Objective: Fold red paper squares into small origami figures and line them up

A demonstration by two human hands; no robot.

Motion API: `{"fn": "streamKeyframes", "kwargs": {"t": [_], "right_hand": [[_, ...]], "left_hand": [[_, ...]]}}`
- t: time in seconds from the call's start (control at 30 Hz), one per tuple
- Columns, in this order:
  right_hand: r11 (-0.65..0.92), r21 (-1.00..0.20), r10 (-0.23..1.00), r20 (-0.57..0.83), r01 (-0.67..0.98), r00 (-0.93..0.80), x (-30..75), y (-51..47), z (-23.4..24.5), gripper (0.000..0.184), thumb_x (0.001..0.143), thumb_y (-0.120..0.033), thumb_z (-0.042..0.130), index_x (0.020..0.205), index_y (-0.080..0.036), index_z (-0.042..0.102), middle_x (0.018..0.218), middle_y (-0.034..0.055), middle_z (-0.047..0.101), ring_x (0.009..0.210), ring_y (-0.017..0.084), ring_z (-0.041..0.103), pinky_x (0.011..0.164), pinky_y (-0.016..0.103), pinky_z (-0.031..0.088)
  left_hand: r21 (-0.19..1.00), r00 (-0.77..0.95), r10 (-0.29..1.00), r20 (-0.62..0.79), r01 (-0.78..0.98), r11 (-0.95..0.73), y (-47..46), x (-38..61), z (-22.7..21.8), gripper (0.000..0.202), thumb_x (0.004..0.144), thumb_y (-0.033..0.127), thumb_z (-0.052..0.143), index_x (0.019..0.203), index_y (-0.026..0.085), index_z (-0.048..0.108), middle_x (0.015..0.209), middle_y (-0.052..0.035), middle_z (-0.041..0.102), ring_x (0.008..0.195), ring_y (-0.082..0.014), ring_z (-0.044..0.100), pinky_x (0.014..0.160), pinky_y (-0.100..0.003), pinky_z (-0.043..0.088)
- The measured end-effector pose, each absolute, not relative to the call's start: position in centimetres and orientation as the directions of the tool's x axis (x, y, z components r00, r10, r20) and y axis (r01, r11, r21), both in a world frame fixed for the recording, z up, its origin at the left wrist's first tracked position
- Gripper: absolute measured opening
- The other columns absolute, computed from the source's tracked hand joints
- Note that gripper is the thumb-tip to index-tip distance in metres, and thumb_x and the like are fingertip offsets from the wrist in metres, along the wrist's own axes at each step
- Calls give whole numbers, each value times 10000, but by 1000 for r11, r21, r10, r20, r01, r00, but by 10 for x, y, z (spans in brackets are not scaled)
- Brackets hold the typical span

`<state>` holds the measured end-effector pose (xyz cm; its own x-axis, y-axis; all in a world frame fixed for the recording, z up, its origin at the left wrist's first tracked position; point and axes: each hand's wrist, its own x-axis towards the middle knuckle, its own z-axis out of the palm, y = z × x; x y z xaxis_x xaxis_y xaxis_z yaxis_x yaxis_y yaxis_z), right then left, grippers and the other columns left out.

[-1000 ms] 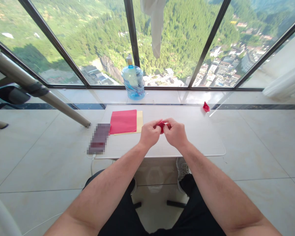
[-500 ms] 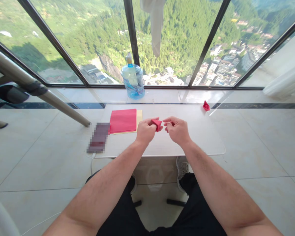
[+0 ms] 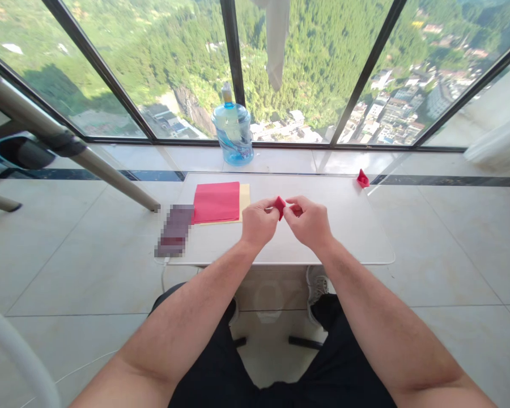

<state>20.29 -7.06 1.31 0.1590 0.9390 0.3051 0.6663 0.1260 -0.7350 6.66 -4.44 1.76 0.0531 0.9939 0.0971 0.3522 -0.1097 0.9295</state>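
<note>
A small piece of folded red paper [image 3: 280, 207] is held up over the white table [image 3: 225, 245], between my two hands. My left hand [image 3: 259, 221] pinches it from the left with thumb and fingers. From the right, my right hand [image 3: 309, 220] has its thumb and fingertips closed on the paper's other edge. Part of the folded paper is hidden behind the fingers. A finished-looking red paper boat [image 3: 362, 179] sits at the table's far right corner.
Red paper sheets [image 3: 216, 202] lie over yellow sheets [image 3: 245, 203] on the table's left. Beside them is a blurred-out phone [image 3: 175, 229] with a white cable. A blue water jug [image 3: 233, 135] stands by the window, and a metal leg [image 3: 114, 180] slants at left.
My right hand has come in and now grips the folded red paper, which has turned from a wide triangle to a narrow upright shape. The view has shifted slightly.
</note>
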Motion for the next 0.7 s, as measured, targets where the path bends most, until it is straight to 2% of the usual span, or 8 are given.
{"fn": "streamKeyframes", "kwargs": {"t": [0.1,0.23,0.43,0.7], "right_hand": [[107,-739,943,288,665,168,203,-70,11,229,845,-249,586,1025,-224,725,796,23,768,716,184,719,715,290,531],[92,-731,948,271,676,165,203,-69,12,242,845,-258,588,1040,-220,727,810,32,772,728,194,723,717,295,524],[58,-707,954,247,705,169,203,-68,12,241,821,-210,572,1006,-217,726,726,16,747,658,183,684,665,285,491],[90,-801,935,272,592,226,200,-68,10,214,807,-185,547,936,-240,708,682,-19,722,584,147,635,626,260,483]], "left_hand": [[945,61,995,84,312,-98,-44,69,14,284,772,137,634,989,212,801,918,-5,793,850,-176,728,783,-250,545],[978,117,991,71,187,-92,-40,72,5,292,744,139,652,994,191,793,945,-30,791,866,-186,730,811,-280,563],[1000,118,993,1,31,-4,-36,75,-3,309,708,123,629,971,165,787,940,-60,785,885,-202,731,817,-312,582],[999,69,997,-27,-28,29,-39,76,1,286,704,141,646,948,152,794,863,-57,784,816,-199,731,811,-328,589]]}}
